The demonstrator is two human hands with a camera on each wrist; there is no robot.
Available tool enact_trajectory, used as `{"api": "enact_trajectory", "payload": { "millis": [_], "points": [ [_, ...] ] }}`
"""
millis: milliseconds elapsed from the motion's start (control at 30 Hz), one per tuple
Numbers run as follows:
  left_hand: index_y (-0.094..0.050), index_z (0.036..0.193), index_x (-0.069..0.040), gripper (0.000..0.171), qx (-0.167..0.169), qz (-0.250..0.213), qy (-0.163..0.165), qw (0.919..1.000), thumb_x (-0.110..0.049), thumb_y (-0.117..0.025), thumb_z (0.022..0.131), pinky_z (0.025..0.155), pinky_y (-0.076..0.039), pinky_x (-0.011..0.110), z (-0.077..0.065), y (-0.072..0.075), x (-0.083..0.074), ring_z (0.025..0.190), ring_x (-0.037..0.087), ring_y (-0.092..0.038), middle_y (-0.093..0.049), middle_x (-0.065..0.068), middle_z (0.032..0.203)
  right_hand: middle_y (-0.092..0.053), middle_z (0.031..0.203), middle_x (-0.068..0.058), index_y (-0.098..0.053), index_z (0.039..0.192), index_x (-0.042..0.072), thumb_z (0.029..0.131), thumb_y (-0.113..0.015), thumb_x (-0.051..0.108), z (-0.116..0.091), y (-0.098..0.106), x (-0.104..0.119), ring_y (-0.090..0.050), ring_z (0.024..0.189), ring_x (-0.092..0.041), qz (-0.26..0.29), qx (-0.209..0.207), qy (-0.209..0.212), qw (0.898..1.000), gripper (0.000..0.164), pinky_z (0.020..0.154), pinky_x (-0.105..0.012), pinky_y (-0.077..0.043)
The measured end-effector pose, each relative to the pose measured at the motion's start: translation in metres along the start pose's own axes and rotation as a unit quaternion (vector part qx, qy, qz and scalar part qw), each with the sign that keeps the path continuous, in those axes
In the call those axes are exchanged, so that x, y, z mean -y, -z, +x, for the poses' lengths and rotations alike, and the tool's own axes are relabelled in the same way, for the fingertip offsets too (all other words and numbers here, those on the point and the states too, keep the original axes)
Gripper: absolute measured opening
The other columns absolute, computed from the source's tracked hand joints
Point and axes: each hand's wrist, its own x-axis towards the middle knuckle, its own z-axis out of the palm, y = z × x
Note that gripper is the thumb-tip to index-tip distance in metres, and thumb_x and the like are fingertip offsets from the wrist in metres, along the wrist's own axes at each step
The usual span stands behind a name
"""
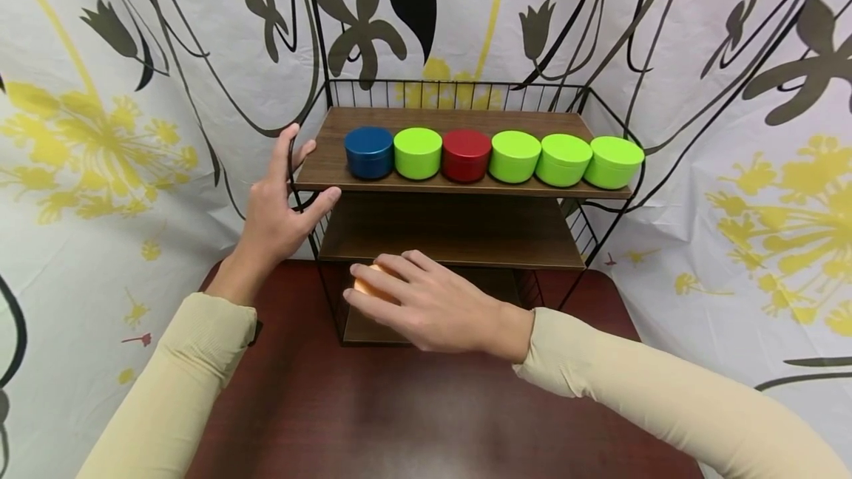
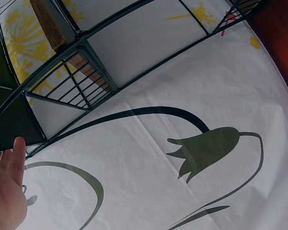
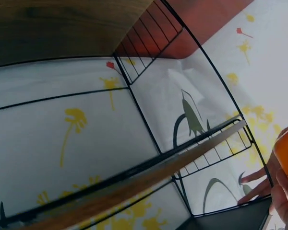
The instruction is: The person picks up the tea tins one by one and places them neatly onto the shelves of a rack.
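Note:
My left hand (image 1: 274,213) grips the left front corner of the top board of a black wire shelf rack (image 1: 439,225), thumb at the front edge and fingers by the side wire. In the left wrist view, part of this hand (image 2: 8,194) shows at the lower left. My right hand (image 1: 435,305) holds an orange tin (image 3: 287,155) from above, in front of the lower boards; the fingers cover most of it in the head view. On the top board stand a blue tin (image 1: 369,154), a red tin (image 1: 467,157) and several lime-green tins (image 1: 418,154) in one row.
The rack has brown boards on three levels, with wire rails at back and sides. It stands on a dark red table (image 1: 426,420). A white curtain (image 1: 732,257) with printed flowers surrounds it closely at the back and both sides.

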Motion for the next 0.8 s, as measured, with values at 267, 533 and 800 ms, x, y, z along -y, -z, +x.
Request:
{"api": "enact_trajectory", "payload": {
  "millis": [267, 533, 800],
  "points": [
    [-0.025, 0.158, -0.025, 0.082, -0.006, 0.002, -0.006, 1.0, -0.04, -0.07, 0.091, 0.092, -0.046, 0.052, 0.0, -0.001, 0.0, 0.116, 0.035, -0.062, -0.053, 0.0, 0.146, -0.052, 0.143, -0.012, -0.051, 0.142, 0.013, 0.104, -0.048, 0.024, 0.012, 0.012, -0.006, -0.051, 0.122, -0.03, 0.002, -0.031, 0.001, 1.0, 0.04, 0.092, -0.041, -0.046],
    [-0.026, 0.157, -0.021, 0.082, -0.007, 0.002, -0.002, 1.0, -0.041, -0.07, 0.091, 0.093, -0.046, 0.053, 0.0, -0.001, 0.0, 0.117, 0.035, -0.062, -0.053, -0.001, 0.146, -0.053, 0.143, -0.011, -0.056, 0.138, 0.012, 0.103, -0.052, 0.025, 0.028, 0.022, -0.014, -0.05, 0.121, -0.027, 0.015, -0.062, -0.008, 0.998, 0.038, 0.094, -0.04, -0.045],
    [-0.025, 0.158, -0.022, 0.081, -0.002, 0.003, 0.001, 1.0, -0.04, -0.069, 0.092, 0.087, -0.048, 0.051, -0.001, -0.001, 0.001, 0.104, 0.038, -0.067, -0.052, 0.0, 0.147, -0.056, 0.137, -0.011, -0.056, 0.139, 0.012, 0.104, -0.049, 0.025, 0.046, 0.031, -0.019, -0.052, 0.12, -0.028, -0.001, -0.086, -0.004, 0.996, 0.037, 0.095, -0.04, -0.044]
  ]
}}
